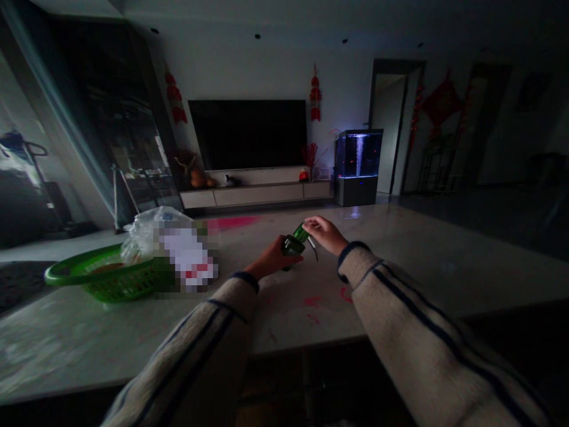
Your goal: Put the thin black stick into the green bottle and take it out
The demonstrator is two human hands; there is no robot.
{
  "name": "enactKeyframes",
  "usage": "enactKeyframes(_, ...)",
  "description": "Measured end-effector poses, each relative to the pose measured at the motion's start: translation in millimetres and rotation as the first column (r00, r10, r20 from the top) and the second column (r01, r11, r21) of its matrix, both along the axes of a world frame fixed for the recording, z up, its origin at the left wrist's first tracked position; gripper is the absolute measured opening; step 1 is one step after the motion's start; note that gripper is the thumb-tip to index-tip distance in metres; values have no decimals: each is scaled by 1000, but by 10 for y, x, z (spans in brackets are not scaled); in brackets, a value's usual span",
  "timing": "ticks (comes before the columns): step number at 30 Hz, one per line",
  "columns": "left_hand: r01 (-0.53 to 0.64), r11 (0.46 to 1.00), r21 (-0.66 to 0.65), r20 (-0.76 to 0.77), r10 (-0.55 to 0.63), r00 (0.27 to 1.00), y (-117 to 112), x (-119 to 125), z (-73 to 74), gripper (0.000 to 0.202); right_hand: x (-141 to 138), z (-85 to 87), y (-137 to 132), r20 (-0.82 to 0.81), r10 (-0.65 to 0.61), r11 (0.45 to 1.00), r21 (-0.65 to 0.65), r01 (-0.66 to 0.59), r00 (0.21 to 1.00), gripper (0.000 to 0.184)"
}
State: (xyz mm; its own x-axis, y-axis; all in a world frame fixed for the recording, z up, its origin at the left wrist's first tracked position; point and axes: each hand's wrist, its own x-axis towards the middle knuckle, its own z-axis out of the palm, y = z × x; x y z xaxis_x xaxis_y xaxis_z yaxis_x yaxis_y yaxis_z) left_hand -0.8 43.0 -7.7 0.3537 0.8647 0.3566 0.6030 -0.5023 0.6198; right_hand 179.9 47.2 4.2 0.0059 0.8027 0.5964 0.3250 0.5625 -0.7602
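My left hand (272,260) is closed round a small dark green, glossy object (293,244), held tilted just above the table. Its exact kind is too dim to make out. From its top a brighter green, see-through part (301,232) slants up to the right. The fingertips of my right hand (326,232) pinch the upper end of that part. Below the right fingers a short white piece (312,242) and a thin dark strand (315,255) hang down. My fingers hide some of the object.
A pale stone table (400,261) with pink smears lies beneath my hands. To the left stands a green plastic basket (120,287) with a clear plastic bag (151,228). Beside it a white and red item (189,255) is pixelated. A television and a lit aquarium (358,155) are beyond.
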Motion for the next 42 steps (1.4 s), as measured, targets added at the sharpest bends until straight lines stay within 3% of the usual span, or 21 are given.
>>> enactKeyframes(5, 6, 1000, -25, -3, -6, 1000, -6, 6, 14, 59, 12, -13, 4, 65, -42, 999, 8, 41, 997, 32)
enactKeyframes(22, 19, 1000, -16, 8, -19, 1000, 3, 6, 5, 58, 12, 26, -26, -14, 53, 999, 10, -52, 999, 22)
enactKeyframes(32, 27, 1000, -12, 22, -27, 999, -3, 2, 9, 58, 30, 34, 6, -66, 137, 991, 0, -137, 988, 27)
enactKeyframes(42, 29, 1000, -10, 25, -29, 999, 6, 6, 4, 58, 30, 74, -70, -63, 90, 995, -24, -92, 994, 23)
